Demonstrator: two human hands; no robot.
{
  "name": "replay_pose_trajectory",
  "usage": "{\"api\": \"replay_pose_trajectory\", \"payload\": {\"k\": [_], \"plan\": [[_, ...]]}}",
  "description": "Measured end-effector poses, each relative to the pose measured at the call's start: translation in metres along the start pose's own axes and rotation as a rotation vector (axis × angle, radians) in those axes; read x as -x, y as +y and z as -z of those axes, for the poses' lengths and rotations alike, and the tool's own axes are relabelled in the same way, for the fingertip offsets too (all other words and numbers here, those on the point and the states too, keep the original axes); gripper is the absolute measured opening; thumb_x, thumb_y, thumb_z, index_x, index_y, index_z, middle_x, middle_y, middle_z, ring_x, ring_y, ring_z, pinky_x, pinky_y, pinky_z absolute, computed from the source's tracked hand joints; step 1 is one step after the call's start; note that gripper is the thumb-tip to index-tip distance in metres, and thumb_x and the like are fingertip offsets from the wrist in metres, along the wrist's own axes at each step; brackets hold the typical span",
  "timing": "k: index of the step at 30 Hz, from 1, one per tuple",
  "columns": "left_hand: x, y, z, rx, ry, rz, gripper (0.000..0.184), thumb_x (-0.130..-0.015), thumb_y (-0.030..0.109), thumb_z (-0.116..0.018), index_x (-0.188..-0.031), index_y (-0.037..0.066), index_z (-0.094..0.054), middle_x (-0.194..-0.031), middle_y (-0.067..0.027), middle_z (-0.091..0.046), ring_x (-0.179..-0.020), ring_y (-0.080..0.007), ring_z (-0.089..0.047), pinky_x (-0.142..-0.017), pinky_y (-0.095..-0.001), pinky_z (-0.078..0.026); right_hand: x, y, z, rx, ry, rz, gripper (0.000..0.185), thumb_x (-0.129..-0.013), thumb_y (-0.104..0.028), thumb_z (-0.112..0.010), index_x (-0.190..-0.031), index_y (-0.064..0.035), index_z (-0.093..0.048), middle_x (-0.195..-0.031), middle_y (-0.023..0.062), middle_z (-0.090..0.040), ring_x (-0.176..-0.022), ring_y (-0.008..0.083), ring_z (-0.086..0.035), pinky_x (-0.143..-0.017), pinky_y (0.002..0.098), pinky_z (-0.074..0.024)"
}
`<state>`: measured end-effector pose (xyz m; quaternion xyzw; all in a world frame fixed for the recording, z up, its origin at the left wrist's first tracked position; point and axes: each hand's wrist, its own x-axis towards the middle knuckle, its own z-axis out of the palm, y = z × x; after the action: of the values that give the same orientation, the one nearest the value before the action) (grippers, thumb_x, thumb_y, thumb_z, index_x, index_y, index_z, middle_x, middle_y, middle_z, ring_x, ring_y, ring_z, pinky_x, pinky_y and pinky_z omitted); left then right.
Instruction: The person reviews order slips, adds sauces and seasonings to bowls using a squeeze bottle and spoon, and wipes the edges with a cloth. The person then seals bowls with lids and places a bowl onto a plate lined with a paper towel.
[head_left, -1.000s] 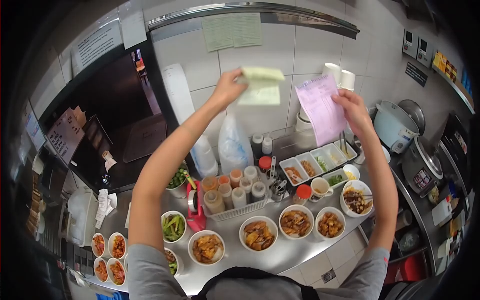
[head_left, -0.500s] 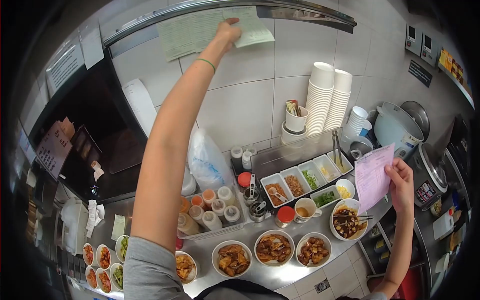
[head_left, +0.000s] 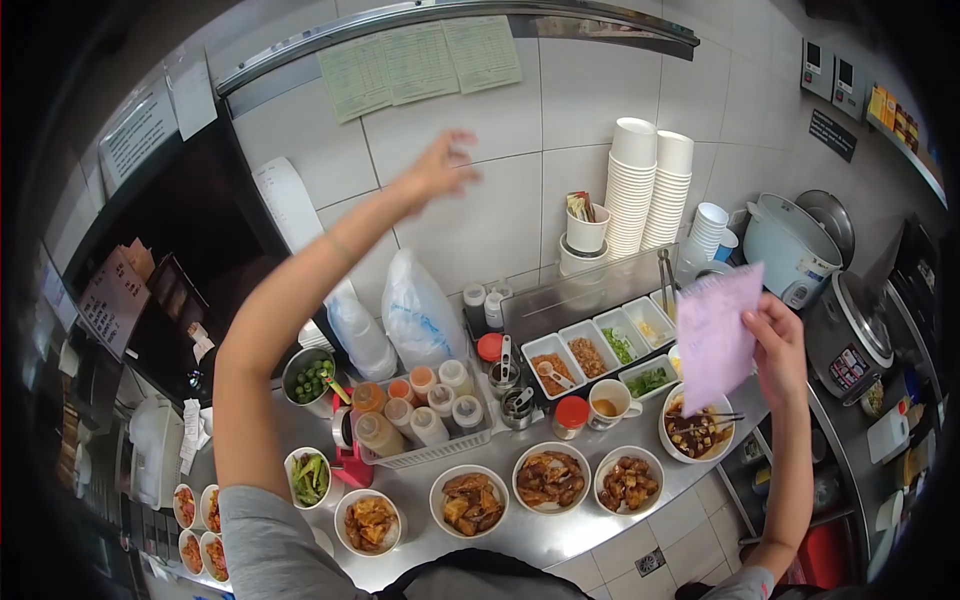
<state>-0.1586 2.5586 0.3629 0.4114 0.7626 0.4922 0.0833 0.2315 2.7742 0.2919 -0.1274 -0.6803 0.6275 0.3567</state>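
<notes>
My left hand (head_left: 446, 166) is in the air in front of the tiled wall, fingers apart and a little blurred, with nothing in it. Above it, several pale green order slips (head_left: 420, 65) hang side by side from a metal rail (head_left: 450, 28). At the right, my right hand (head_left: 776, 345) pinches a pink order slip (head_left: 718, 335) by its edge. The slip is upright and partly covers a bowl of dark sauced food (head_left: 697, 440) with chopsticks or tongs across it. Bowls of browned meat (head_left: 550, 485) stand in a row along the counter's front.
A basket (head_left: 435, 452) of squeeze bottles stands mid-counter. Right of it are a topping tray (head_left: 590, 362), a red-lidded jar (head_left: 571, 416) and a mug (head_left: 607, 405). Stacked paper cups (head_left: 632, 195) rise behind. A rice cooker (head_left: 848, 335) sits at the right.
My left hand has come away from the green slips and moved down, its fingers spreading. The slips now hang flat. My right hand has shifted slightly left and down with the pink slip.
</notes>
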Motion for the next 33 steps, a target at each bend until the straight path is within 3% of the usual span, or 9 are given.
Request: {"api": "replay_pose_trajectory", "payload": {"k": [4,7,10,13,16,26,29,33], "plan": [[0.105,-0.005,-0.033,0.346,-0.373,-0.088,0.028,-0.081,0.003,-0.054,-0.108,0.007,-0.05,-0.119,-0.0078,-0.048,-0.108,-0.0192,-0.05,-0.088,-0.0329,-0.043,-0.02,0.004,-0.057,0.002,-0.009,-0.026,0.015,-0.08,-0.01,-0.061,-0.093,-0.0047,-0.058,-0.083,-0.0001,-0.061,-0.074,0.0058,-0.055,-0.056,0.0181,-0.0402],[0.154,0.01,-0.042,0.443,-0.354,-0.195,0.018,-0.083,0.001,-0.051,-0.1,0.006,-0.056,-0.122,-0.0067,-0.048,-0.11,-0.0184,-0.049,-0.092,-0.0339,-0.041,-0.018,-0.001,-0.12,-0.15,-0.098,-0.059,0.017,-0.081,-0.013,-0.062,-0.095,-0.0046,-0.057,-0.083,0.0008,-0.062,-0.073,0.007,-0.056,-0.054,0.0193,-0.0412],[0.184,0.008,-0.04,0.645,-0.25,-0.199,0.022,-0.084,0.004,-0.05,-0.106,0.005,-0.057,-0.116,-0.0055,-0.054,-0.105,-0.0125,-0.051,-0.089,-0.028,-0.041,-0.023,0.011,-0.164,-0.22,-0.226,-0.027,0.014,-0.083,-0.011,-0.059,-0.093,-0.0013,-0.055,-0.083,0.0057,-0.063,-0.073,0.0093,-0.058,-0.059,0.0225,-0.047],[0.208,0.015,-0.028,0.723,-0.17,-0.129,0.033,-0.084,0.006,-0.051,-0.117,0.004,-0.052,-0.127,-0.0076,-0.047,-0.111,-0.0169,-0.048,-0.094,-0.0339,-0.04,-0.014,0.007,-0.198,-0.311,-0.334,-0.021,0.011,-0.084,-0.008,-0.057,-0.091,0.0002,-0.055,-0.083,0.0073,-0.063,-0.074,0.0102,-0.06,-0.062,0.0245,-0.0494],[0.226,0.006,-0.01,0.713,-0.076,-0.155,0.041,-0.083,0.004,-0.05,-0.124,0.002,-0.047,-0.126,-0.0082,-0.047,-0.111,-0.0163,-0.048,-0.095,-0.0324,-0.038,-0.001,-0.003,-0.221,-0.328,-0.403,-0.068,0.01,-0.084,-0.007,-0.057,-0.091,0.0005,-0.055,-0.083,0.0072,-0.063,-0.073,0.0102,-0.06,-0.063,0.0239,-0.0498],[0.261,0.008,0.014,0.747,-0.051,-0.123,0.044,-0.081,-0.003,-0.046,-0.125,0.0,-0.045,-0.129,-0.01,-0.044,-0.113,-0.0176,-0.048,-0.095,-0.0313,-0.039,0.018,-0.011,-0.248,-0.259,-0.442,-0.097,0.012,-0.085,-0.012,-0.057,-0.09,-0.0011,-0.056,-0.081,0.005,-0.063,-0.072,0.0094,-0.06,-0.061,0.0221,-0.0485],[0.26,0.009,0.012,0.736,-0.066,-0.138,0.042,-0.083,-0.002,-0.045,-0.124,0.005,-0.048,-0.119,-0.0085,-0.053,-0.106,-0.0156,-0.053,-0.094,-0.0321,-0.04,0.024,-0.013,-0.242,-0.227,-0.448,-0.112,0.021,-0.087,-0.015,-0.055,-0.102,-0.0014,-0.053,-0.086,0.0052,-0.063,-0.078,0.0097,-0.06,-0.064,0.0227,-0.0478],[0.258,0.017,0.0,0.718,-0.148,-0.184,0.042,-0.083,-0.002,-0.045,-0.124,0.004,-0.047,-0.123,-0.0088,-0.049,-0.104,-0.0159,-0.054,-0.09,-0.0315,-0.044,0.051,-0.018,-0.228,-0.293,-0.246,-0.022,0.047,-0.09,-0.033,-0.047,-0.126,-0.0054,-0.036,-0.115,0.0132,-0.049,-0.102,0.0177,-0.051,-0.083,0.0355,-0.0421]]}}
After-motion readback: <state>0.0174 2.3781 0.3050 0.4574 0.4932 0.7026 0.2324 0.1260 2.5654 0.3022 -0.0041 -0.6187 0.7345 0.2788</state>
